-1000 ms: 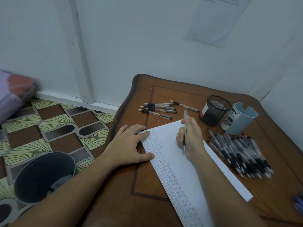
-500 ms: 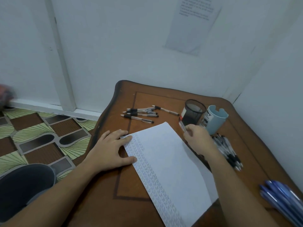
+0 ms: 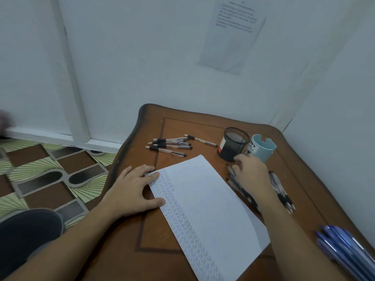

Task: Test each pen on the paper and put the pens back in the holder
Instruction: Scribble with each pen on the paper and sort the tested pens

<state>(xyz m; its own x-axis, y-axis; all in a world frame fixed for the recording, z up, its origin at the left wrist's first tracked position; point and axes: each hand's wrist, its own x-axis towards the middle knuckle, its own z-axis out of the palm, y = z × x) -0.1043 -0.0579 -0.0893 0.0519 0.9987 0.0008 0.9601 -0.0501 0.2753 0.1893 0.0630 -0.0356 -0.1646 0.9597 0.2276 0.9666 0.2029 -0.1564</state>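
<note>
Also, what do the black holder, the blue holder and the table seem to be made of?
Black pen holder: likely metal mesh, matte; its wall is a see-through grid.
Light blue holder: probably smooth plastic, evenly coloured.
Table: seemingly varnished wood, brown with inlaid lines.

Brown wooden table point(image 3: 178, 122) in the corner, wavy edge, with a dark inlaid line running round its top. Its far edge sits close against the pale wall point(image 3: 142, 57). Up on that wall is a printed sheet point(image 3: 231, 35), hanging a little askew, the text too small to read. A side wall point(image 3: 345, 118) closes in on the right. Over to the left, a white upright frame point(image 3: 71, 78) runs down to a white skirting board point(image 3: 50, 136). Below that is the patterned floor point(image 3: 40, 169): brown, green and grey shapes, fan-like lines. At the bottom left, a dark round bin point(image 3: 26, 230) stands on the floor beside the table. Something blurred and pinkish point(image 3: 4, 120) shows at the far left edge, but I can't make it out.
</note>
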